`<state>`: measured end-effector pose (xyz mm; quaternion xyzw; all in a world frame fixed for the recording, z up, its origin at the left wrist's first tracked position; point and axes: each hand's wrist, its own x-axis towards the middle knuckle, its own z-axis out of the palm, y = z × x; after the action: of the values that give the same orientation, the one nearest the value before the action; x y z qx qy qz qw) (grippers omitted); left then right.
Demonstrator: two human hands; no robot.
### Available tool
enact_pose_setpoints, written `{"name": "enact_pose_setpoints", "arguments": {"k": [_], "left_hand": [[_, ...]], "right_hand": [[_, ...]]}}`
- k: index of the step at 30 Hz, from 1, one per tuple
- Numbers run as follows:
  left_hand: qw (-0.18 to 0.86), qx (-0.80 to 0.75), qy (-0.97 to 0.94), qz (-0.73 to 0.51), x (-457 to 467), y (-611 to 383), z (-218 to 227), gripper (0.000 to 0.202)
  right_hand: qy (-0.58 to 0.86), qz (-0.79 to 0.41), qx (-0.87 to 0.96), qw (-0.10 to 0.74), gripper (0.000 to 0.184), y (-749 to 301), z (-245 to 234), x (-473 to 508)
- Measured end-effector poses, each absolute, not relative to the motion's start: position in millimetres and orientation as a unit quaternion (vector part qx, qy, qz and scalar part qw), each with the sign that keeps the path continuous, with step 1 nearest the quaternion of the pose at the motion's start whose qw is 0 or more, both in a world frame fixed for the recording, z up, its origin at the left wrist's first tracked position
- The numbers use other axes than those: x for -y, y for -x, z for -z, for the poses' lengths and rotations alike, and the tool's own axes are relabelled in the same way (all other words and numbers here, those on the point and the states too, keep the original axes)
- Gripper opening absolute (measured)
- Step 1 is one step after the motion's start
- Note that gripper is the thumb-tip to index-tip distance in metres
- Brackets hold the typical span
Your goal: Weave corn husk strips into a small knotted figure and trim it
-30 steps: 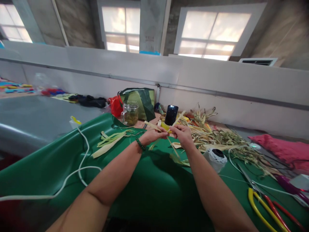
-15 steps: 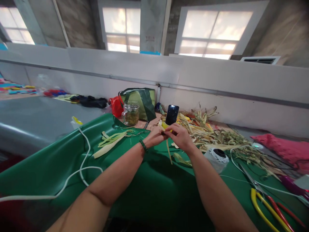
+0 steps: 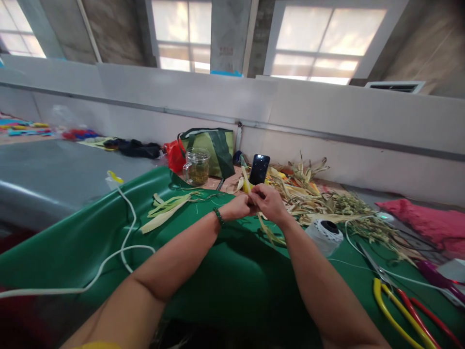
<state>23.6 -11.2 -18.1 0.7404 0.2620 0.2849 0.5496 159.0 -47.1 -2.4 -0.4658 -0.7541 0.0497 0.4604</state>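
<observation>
My left hand (image 3: 238,207), with a green bead bracelet (image 3: 218,216) at its wrist, meets my right hand (image 3: 269,201) above the green cloth. Both are closed with fingers together around a small bundle of pale and yellow corn husk (image 3: 247,186). One pale piece sticks up above the fingers, and a narrow husk strip (image 3: 262,224) hangs down below them. The fingertips hide the exact grip. Just behind the hands a dark phone (image 3: 259,168) stands upright. Pale and green husk pieces (image 3: 169,213) lie to the left.
Dried husks (image 3: 303,196) are heaped behind and right of my hands. Nearby are a spool of white thread (image 3: 325,237), yellow-handled scissors (image 3: 390,303) and red-handled scissors (image 3: 417,310). A glass mug (image 3: 197,168) stands before a green bag (image 3: 214,150). A white cable (image 3: 105,266) crosses the left side.
The pale husk piece now stands up higher above my fingers, and the hanging strip has swung right. My left hand has turned slightly, its fingers tucked closer to the right hand. The view has tilted slightly.
</observation>
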Motion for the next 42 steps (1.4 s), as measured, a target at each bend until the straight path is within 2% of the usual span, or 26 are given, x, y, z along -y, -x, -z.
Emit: {"name": "enact_pose_setpoints", "arguments": {"k": [4, 7, 12, 16, 19, 24, 27, 30, 33, 35, 39, 42], "left_hand": [[0.677, -0.253, -0.646, -0.247, 13, -15, 7, 0.01], [0.72, -0.245, -0.614, -0.21, 12, -9, 0, 0.012], [0.665, -0.254, -0.67, -0.209, 10, -7, 0, 0.014], [0.632, -0.247, -0.7, -0.223, 9, -9, 6, 0.006], [0.614, -0.267, -0.709, -0.222, 8, -12, 11, 0.01], [0.549, -0.312, -0.731, -0.257, 7, -18, 16, 0.009], [0.58, -0.31, -0.694, -0.293, 6, -16, 12, 0.006], [0.65, -0.287, -0.639, -0.295, 5, -8, 4, 0.031], [0.679, -0.271, -0.61, -0.305, 4, 0, -3, 0.042], [0.677, -0.273, -0.61, -0.308, 4, 2, -4, 0.042], [0.627, -0.27, -0.653, -0.326, 3, 1, -3, 0.04], [0.575, -0.273, -0.685, -0.353, 1, 1, -2, 0.033]], "right_hand": [[0.482, -0.12, 0.728, 0.473, 0.019, -170, 3, 40], [0.487, -0.146, 0.72, 0.472, 0.026, -177, 1, 38], [0.481, -0.189, 0.74, 0.43, 0.025, -176, -4, 43], [0.484, -0.198, 0.75, 0.405, 0.025, -173, -4, 46], [0.483, -0.173, 0.764, 0.392, 0.023, -171, -2, 46], [0.496, -0.058, 0.772, 0.393, 0.012, -161, 3, 43], [0.52, -0.007, 0.755, 0.4, 0.017, -163, 2, 43], [0.539, 0.039, 0.761, 0.359, 0.029, -176, -4, 44], [0.527, 0.054, 0.789, 0.312, 0.031, -191, -10, 45], [0.501, 0.07, 0.798, 0.328, 0.029, -197, -13, 46], [0.463, 0.136, 0.756, 0.441, 0.031, -196, -16, 50], [0.482, 0.121, 0.72, 0.485, 0.039, -190, -15, 56]]}}
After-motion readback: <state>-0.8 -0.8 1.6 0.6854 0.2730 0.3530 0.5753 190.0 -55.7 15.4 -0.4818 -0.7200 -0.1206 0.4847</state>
